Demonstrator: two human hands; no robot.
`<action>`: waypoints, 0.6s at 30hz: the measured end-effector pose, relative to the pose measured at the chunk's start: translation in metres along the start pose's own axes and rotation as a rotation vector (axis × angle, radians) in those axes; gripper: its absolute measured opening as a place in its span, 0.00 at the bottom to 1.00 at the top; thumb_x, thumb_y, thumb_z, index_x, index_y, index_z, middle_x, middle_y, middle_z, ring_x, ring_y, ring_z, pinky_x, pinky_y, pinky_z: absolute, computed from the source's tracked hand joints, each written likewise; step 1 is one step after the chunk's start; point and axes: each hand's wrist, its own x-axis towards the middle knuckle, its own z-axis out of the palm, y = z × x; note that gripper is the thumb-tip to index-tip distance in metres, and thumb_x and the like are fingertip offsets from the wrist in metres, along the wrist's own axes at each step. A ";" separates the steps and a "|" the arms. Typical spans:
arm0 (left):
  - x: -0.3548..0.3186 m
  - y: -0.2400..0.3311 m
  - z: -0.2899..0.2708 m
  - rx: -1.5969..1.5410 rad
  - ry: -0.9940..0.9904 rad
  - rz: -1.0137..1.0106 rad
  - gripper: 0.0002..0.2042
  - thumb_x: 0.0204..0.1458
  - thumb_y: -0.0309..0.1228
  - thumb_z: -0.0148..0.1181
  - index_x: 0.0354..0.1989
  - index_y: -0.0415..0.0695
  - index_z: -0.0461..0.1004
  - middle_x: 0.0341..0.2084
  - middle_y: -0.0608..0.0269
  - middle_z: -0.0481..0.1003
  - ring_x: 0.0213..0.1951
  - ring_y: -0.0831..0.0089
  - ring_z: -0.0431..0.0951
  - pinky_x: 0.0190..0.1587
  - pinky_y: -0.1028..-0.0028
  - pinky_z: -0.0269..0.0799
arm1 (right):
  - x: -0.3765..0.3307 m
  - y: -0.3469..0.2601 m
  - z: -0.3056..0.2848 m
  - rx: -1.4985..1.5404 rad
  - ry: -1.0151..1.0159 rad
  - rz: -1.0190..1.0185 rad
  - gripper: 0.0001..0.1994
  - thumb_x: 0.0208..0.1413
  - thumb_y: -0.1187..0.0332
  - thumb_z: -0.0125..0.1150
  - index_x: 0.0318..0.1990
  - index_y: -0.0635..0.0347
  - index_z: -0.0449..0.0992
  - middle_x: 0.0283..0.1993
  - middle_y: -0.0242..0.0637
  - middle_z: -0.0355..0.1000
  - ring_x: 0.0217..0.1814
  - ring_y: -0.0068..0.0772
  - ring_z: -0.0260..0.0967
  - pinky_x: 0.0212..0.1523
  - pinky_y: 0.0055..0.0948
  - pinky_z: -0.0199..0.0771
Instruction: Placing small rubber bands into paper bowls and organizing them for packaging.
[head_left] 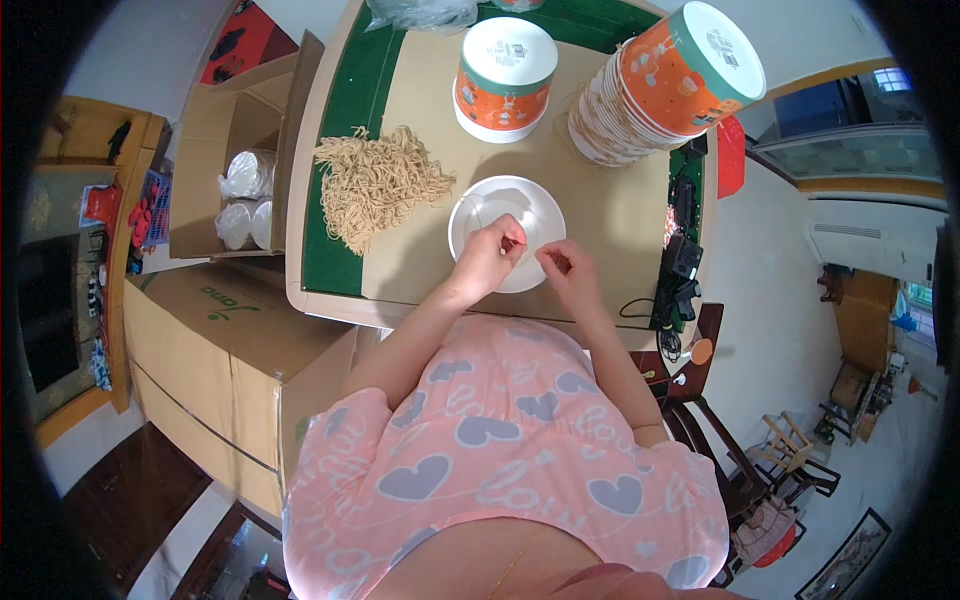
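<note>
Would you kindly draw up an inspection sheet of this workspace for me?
Surface: tan board on a green-topped table.
Job's things: white round container; tan string pile to its left; orange tub behind; tall tub stack behind right.
Clutter: clear plastic at the far edge.
Hands: left hand over the container, right hand at its right edge, fingers curled; anything pinched is too small to tell.
Cables: black adapters and cables along the table's right side.
Surroundings: open carton and closed carton at left.
</note>
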 end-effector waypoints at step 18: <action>0.000 -0.017 0.011 -0.124 -0.006 0.017 0.06 0.46 0.23 0.60 0.33 0.43 0.78 0.28 0.61 0.75 0.26 0.74 0.72 0.31 0.76 0.69 | 0.001 0.005 0.006 0.028 0.136 -0.065 0.02 0.49 0.73 0.60 0.30 0.60 0.74 0.22 0.27 0.64 0.20 0.16 0.54 0.21 0.19 0.55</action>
